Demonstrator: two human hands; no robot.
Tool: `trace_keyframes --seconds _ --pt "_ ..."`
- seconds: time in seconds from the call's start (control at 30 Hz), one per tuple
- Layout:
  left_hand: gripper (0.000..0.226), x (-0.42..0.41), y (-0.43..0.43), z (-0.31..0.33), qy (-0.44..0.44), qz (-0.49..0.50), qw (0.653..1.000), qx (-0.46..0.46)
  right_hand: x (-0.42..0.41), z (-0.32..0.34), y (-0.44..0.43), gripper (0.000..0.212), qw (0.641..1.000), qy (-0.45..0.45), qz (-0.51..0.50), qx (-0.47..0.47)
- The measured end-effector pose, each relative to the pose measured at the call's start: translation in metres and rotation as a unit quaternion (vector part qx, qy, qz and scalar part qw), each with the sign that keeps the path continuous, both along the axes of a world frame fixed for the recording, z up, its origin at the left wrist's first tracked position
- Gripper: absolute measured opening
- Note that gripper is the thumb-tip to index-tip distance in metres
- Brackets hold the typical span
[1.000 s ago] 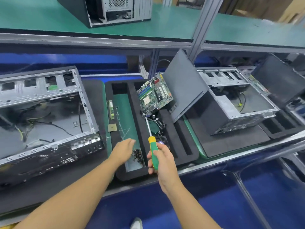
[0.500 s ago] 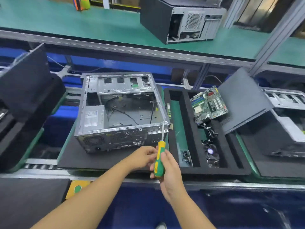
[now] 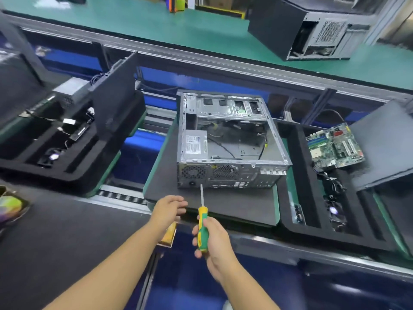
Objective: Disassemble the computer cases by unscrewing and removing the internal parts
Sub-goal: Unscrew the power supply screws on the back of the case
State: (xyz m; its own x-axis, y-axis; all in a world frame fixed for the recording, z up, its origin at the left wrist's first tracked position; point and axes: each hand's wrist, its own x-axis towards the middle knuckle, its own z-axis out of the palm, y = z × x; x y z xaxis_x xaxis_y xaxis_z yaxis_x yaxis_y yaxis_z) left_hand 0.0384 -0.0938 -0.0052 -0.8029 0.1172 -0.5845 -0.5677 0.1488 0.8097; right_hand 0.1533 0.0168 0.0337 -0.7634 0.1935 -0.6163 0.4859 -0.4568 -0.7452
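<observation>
**Case (image 3: 230, 142) on a mat (image 3: 234, 206) at centre, 1 tray on each side**

The power supply (image 3: 194, 145) sits inside the case, against its 9 o'clock wall. At 3 o'clock, the right tray (image 3: 317, 233) holds a motherboard (image 3: 335, 146) at its far end and a fan (image 3: 335, 211) nearer. The left tray (image 3: 67, 175) lies at 9 o'clock. A second case (image 3: 312, 30) stands on the rear surface (image 3: 156, 23) at 1 o'clock. At 6 o'clock, the right grip (image 3: 212, 238) holds a screwdriver (image 3: 202, 222), with the left grip (image 3: 168, 208) beside it.

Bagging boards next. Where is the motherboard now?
Head view, right side: the motherboard rests in the black foam tray, between the open computer case and a leaning dark panel.
</observation>
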Motion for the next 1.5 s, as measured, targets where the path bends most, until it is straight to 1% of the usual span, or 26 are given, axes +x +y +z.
trace_keyframes --seconds 0.03,0.1,0.17,0.23,0.3,0.37,0.43,0.47,0.5,0.53,0.57,0.6,0.63,0.67,0.7,0.73,0.77,0.8,0.87,0.9,1.03,1.17,1.5 --pt "0.022 0.001 0.001 0.002 -0.004 -0.001 1.0 0.011 -0.002 0.0 -0.002 0.021 1.0 -0.007 0.005 0.004" --pt "0.024 0.006 0.008 0.006 -0.049 0.006 0.996 0.074 -0.006 -0.001 -0.004 0.022 1.0 -0.014 0.017 0.013" --pt "0.028 0.014 0.018 0.013 -0.114 0.022 0.982 0.152 -0.009 -0.001 -0.005 0.022 0.999 -0.012 0.031 0.026" --pt "0.031 0.017 0.028 0.015 -0.137 0.025 0.972 0.192 -0.011 -0.004 -0.001 0.021 0.999 -0.011 0.04 0.033" --pt "0.03 0.016 0.036 0.014 -0.125 0.025 0.972 0.199 -0.013 -0.009 0.006 0.02 0.998 -0.014 0.054 0.04" --pt "0.026 0.013 0.042 0.01 -0.107 0.023 0.977 0.184 -0.015 -0.017 0.013 0.018 0.996 -0.023 0.068 0.05" --pt "0.022 0.012 0.048 0.005 -0.1 0.014 0.984 0.144 -0.015 -0.026 0.019 0.019 0.995 -0.04 0.076 0.055" --pt "0.018 0.013 0.05 0.003 -0.087 0.009 0.99 0.11 -0.016 -0.032 0.022 0.02 0.994 -0.05 0.076 0.058" --pt "0.014 0.013 0.052 0.001 -0.048 0.008 0.998 0.051 -0.016 -0.038 0.024 0.021 0.994 -0.061 0.074 0.06" --pt "0.012 0.01 0.052 -0.002 0.029 0.012 0.999 -0.036 -0.017 -0.044 0.027 0.021 0.993 -0.069 0.07 0.063" --pt "0.013 0.006 0.05 -0.003 0.133 0.025 0.982 -0.129 -0.018 -0.051 0.029 0.02 0.993 -0.076 0.064 0.064" --pt "0.015 0.002 0.047 -0.001 0.246 0.04 0.948 -0.199 -0.019 -0.057 0.031 0.02 0.993 -0.081 0.057 0.064" --pt "0.017 -0.004 0.044 0.005 0.352 0.051 0.902 -0.242 -0.02 -0.062 0.033 0.019 0.993 -0.083 0.053 0.063" --pt "0.021 -0.013 0.041 0.011 0.432 0.057 0.859 -0.269 -0.021 -0.066 0.035 0.019 0.994 -0.082 0.049 0.06" --pt "0.028 -0.023 0.04 0.015 0.48 0.05 0.828 -0.285 -0.022 -0.07 0.036 0.018 0.994 -0.081 0.046 0.057" --pt "0.038 -0.034 0.041 0.02 0.494 0.03 0.817 -0.295 -0.022 -0.073 0.038 0.018 0.994 -0.08 0.043 0.054" --pt "0.047 -0.042 0.044 0.024 0.485 0.004 0.821 -0.301 -0.022 -0.075 0.039 0.018 0.995 -0.077 0.043 0.052" --pt "0.052 -0.049 0.048 0.028 0.465 -0.025 0.832 -0.301 -0.022 -0.076 0.04 0.018 0.995 -0.074 0.045 0.049" --pt "0.048 -0.055 0.054 0.03 0.421 -0.065 0.861 -0.278 -0.021 -0.079 0.042 0.017 0.995 -0.072 0.05 0.045" --pt "0.046 -0.056 0.055 0.029 0.41 -0.071 0.869 -0.268 -0.021 -0.08 0.043 0.016 0.995 -0.071 0.052 0.044" --pt "0.046 -0.056 0.056 0.027 0.421 -0.052 0.854 -0.302 -0.022 -0.085 0.049 0.015 0.996 -0.064 0.049 0.049" --pt "0.046 -0.054 0.059 0.029 0.411 -0.045 0.86 -0.301 -0.025 -0.09 0.055 0.015 0.995 -0.055 0.05 0.068" --pt "0.045 -0.043 0.068 0.028 0.416 -0.027 0.854 -0.313 -0.024 -0.101 0.054 0.015 0.994 -0.048 0.031 0.088"
